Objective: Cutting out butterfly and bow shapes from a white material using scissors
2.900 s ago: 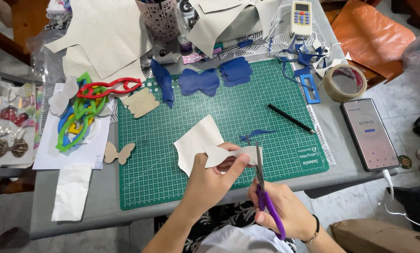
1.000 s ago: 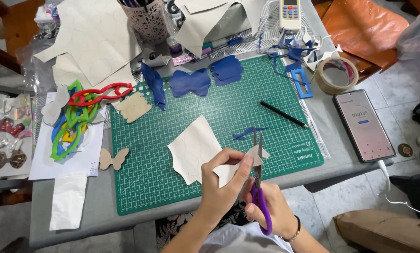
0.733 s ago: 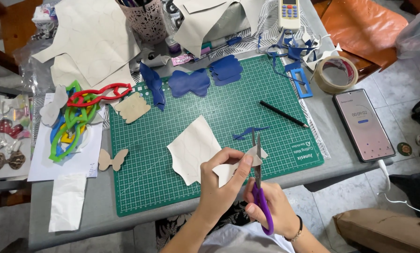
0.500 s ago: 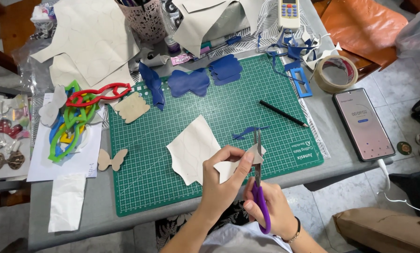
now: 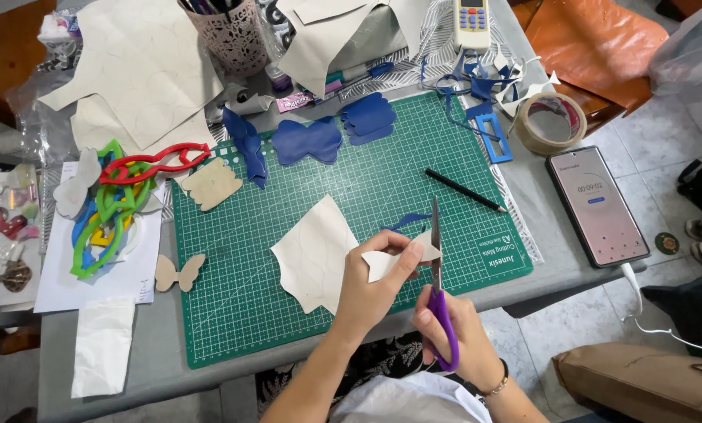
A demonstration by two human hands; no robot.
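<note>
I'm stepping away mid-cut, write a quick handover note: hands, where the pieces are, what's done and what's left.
Left hand pinches the small cream piece over the green cutting mat.
Right hand holds the purple-handled scissors, blades up against that piece.
Larger cream sheet lies on the mat beside the left hand.
Done: blue butterfly shapes at the mat's top, one tan butterfly at its left edge.
Left: the piece in hand looks only partly trimmed.

Pencil point(image 5: 465, 190) lies on the cutting mat point(image 5: 233, 305), phone point(image 5: 597, 205) to its right
</note>
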